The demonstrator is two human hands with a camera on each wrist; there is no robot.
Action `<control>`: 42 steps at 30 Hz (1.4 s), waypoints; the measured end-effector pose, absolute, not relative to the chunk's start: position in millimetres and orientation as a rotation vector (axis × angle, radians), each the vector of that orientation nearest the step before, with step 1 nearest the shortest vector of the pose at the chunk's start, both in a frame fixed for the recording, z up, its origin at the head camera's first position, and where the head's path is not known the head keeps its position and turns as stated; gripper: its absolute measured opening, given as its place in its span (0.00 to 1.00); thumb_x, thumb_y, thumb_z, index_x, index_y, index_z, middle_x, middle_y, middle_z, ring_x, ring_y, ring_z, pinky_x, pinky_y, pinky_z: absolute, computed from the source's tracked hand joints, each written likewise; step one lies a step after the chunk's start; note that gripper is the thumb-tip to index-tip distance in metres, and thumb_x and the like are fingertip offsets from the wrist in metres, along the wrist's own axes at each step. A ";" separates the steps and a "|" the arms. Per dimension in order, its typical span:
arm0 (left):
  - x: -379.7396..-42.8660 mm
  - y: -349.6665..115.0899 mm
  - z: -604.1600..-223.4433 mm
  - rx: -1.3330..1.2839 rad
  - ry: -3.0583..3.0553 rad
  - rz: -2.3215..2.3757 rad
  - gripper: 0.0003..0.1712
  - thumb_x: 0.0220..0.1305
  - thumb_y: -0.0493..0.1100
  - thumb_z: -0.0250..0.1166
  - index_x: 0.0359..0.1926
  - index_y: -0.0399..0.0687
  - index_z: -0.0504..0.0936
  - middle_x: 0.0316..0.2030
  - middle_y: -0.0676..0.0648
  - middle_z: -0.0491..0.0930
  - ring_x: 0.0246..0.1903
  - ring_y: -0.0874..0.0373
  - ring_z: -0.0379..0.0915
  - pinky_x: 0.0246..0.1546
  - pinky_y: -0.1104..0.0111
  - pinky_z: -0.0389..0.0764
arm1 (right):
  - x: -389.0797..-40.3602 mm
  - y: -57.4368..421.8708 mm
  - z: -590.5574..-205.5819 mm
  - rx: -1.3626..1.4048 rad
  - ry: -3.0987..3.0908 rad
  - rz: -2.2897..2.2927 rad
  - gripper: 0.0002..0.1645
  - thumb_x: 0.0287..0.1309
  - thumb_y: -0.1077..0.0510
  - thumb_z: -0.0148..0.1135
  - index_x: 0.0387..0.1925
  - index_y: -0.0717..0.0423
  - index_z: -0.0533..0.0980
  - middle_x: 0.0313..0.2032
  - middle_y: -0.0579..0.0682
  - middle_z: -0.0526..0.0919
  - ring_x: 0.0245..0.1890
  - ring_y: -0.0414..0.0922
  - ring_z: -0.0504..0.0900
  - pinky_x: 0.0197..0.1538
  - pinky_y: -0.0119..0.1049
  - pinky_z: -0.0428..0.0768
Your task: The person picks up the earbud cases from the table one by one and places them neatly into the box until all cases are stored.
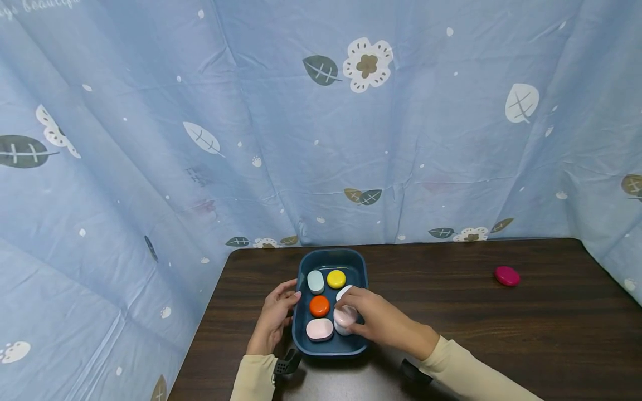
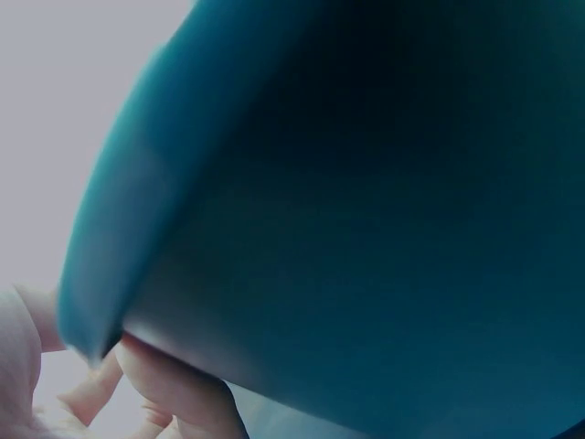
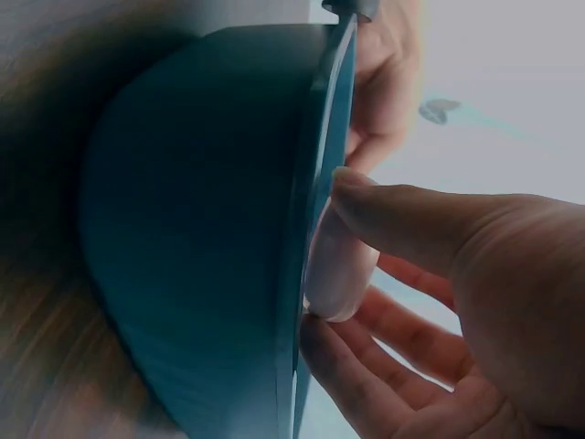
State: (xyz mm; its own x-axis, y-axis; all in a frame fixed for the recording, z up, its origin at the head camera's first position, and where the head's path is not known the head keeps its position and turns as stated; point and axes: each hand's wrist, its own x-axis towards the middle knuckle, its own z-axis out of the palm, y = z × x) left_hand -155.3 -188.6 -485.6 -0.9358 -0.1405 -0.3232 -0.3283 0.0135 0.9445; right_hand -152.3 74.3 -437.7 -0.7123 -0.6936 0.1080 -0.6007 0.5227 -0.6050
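My left hand [image 1: 273,317] grips the left rim of a dark blue rectangular tray [image 1: 331,349], with the thumb over the edge and fingers outside. In the left wrist view the tray wall [image 2: 302,274] fills most of the picture. With thumb and fingertips, my right hand [image 1: 383,323] pinches a glossy pale pink rounded piece [image 3: 343,265] over the tray's right side. Just under it shows a white piece [image 1: 342,329]. Inside the tray also lie a pale blue oval [image 1: 315,282], a yellow round [image 1: 336,279], an orange round [image 1: 319,306] and a light pink oval [image 1: 319,329]. Another white piece [image 1: 343,292] is partly hidden by my right hand.
A magenta rounded piece [image 1: 507,276] lies alone on the dark wooden table [image 1: 441,289], well to the right of the tray. Behind and left of the table hangs a blue curtain [image 1: 281,139] with leaves and flowers.
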 end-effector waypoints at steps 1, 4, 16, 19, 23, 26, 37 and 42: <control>-155.2 -188.5 -485.3 -0.500 2.133 2.054 0.23 0.78 0.42 0.62 0.69 0.43 0.77 0.50 0.40 0.81 0.43 0.49 0.76 0.39 0.63 0.80 | -152.1 72.6 -437.8 -1.128 2.598 -0.940 0.22 0.58 0.62 0.79 0.53 0.54 0.84 0.53 0.48 0.84 0.50 0.42 0.81 0.58 0.43 0.84; -155.2 -188.4 -484.8 -0.500 2.135 2.054 0.23 0.78 0.42 0.61 0.69 0.43 0.77 0.50 0.40 0.81 0.43 0.49 0.76 0.39 0.63 0.80 | -151.0 67.5 -438.0 -1.165 2.567 -0.909 0.23 0.57 0.62 0.80 0.54 0.54 0.84 0.53 0.46 0.85 0.50 0.40 0.80 0.58 0.41 0.84; -154.4 -189.1 -484.4 -0.486 2.133 2.056 0.23 0.79 0.42 0.61 0.70 0.42 0.76 0.50 0.40 0.81 0.44 0.49 0.76 0.40 0.63 0.80 | -146.1 45.8 -438.6 -1.308 2.466 -0.826 0.25 0.56 0.63 0.80 0.56 0.52 0.83 0.54 0.43 0.86 0.51 0.36 0.80 0.61 0.35 0.81; -154.2 -189.4 -483.8 -0.481 2.132 2.058 0.24 0.79 0.42 0.61 0.70 0.42 0.76 0.50 0.40 0.80 0.44 0.49 0.75 0.40 0.62 0.80 | -146.8 40.5 -441.0 -1.371 2.429 -0.811 0.26 0.56 0.64 0.80 0.56 0.53 0.83 0.54 0.43 0.86 0.53 0.35 0.81 0.62 0.33 0.79; -154.2 -189.9 -484.0 -0.481 2.129 2.060 0.23 0.79 0.42 0.61 0.70 0.43 0.76 0.49 0.41 0.80 0.44 0.49 0.75 0.40 0.63 0.80 | -148.0 34.5 -444.5 -1.443 2.385 -0.780 0.28 0.56 0.66 0.80 0.58 0.54 0.83 0.55 0.44 0.86 0.56 0.34 0.81 0.64 0.30 0.77; -154.4 -190.5 -485.4 -0.466 2.125 2.066 0.23 0.79 0.42 0.61 0.70 0.43 0.76 0.48 0.41 0.81 0.43 0.49 0.75 0.40 0.63 0.80 | -148.6 31.7 -445.0 -1.458 2.365 -0.756 0.29 0.55 0.67 0.80 0.59 0.54 0.83 0.56 0.43 0.86 0.57 0.34 0.81 0.63 0.28 0.77; -154.7 -190.5 -487.0 -0.480 2.126 2.070 0.23 0.78 0.42 0.61 0.69 0.44 0.77 0.48 0.41 0.82 0.44 0.49 0.76 0.39 0.63 0.80 | -148.8 42.6 -444.0 -1.341 2.378 -0.832 0.25 0.60 0.68 0.75 0.59 0.55 0.83 0.58 0.43 0.85 0.57 0.38 0.82 0.63 0.32 0.78; -155.3 -190.2 -487.3 -0.482 2.130 2.062 0.23 0.79 0.42 0.61 0.69 0.44 0.77 0.49 0.40 0.82 0.44 0.49 0.75 0.39 0.64 0.79 | -151.2 62.9 -443.8 -1.259 2.411 -0.963 0.25 0.62 0.68 0.73 0.60 0.55 0.82 0.58 0.47 0.85 0.56 0.45 0.83 0.63 0.37 0.80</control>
